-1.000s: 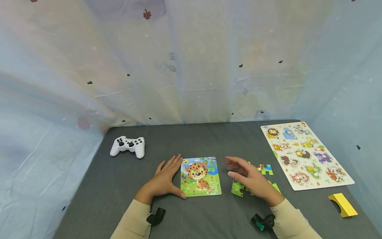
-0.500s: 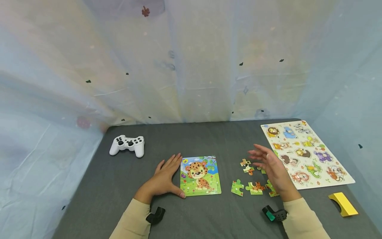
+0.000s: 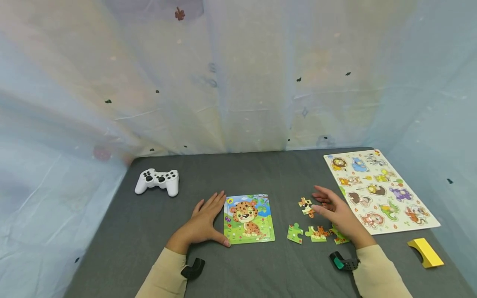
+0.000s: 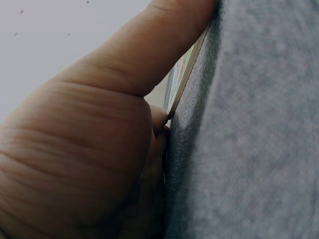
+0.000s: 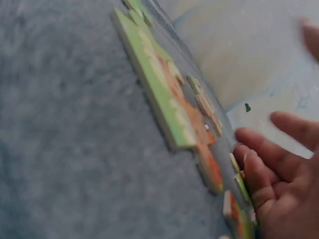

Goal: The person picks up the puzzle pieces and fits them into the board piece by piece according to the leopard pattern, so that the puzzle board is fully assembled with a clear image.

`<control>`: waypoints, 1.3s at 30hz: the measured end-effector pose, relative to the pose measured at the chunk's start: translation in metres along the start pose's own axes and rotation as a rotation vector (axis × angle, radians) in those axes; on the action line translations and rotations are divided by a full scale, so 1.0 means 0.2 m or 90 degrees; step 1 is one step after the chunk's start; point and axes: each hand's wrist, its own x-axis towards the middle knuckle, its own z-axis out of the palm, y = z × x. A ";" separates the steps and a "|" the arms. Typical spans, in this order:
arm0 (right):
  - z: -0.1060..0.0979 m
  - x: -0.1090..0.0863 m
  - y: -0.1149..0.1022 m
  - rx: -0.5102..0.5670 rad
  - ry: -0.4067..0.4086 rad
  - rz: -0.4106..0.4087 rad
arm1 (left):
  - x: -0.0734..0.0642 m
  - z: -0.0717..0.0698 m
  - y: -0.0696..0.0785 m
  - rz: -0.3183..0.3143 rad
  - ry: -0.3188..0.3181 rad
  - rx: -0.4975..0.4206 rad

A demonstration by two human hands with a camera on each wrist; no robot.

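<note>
A square jigsaw puzzle (image 3: pixel 249 219) with a spotted leopard cub lies at mid-table in the head view. My left hand (image 3: pixel 201 223) rests along its left side, fingers extended, thumb at the lower left corner. The left wrist view shows the puzzle's thin edge (image 4: pixel 185 74) past the thumb. My right hand (image 3: pixel 340 217) hovers over loose jigsaw pieces, fingers loosely bent and apart from the thumb. Around it lie a green piece (image 3: pixel 295 233), a green and orange spotted piece (image 3: pixel 318 234) and a cub-face piece (image 3: pixel 307 207). Other pieces are partly hidden beneath the hand.
Back left holds a white game controller (image 3: pixel 157 182). On the right lies a large board (image 3: pixel 367 223) with several cartoon animals, close to my right hand. A yellow arched block (image 3: pixel 426 253) sits near the right table edge. Draped sheeting (image 3: pixel 238 82) rises behind the grey-covered table (image 3: pixel 238 273).
My right hand has moved rightward from the near pieces, uncovering several of them, then dipped toward those at the back right. My left hand stays beside the puzzle.
</note>
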 end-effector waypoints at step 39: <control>0.13 0.03 -0.14 -0.159 0.129 -0.030 | 0.00 0.00 -0.01 0.005 0.009 0.003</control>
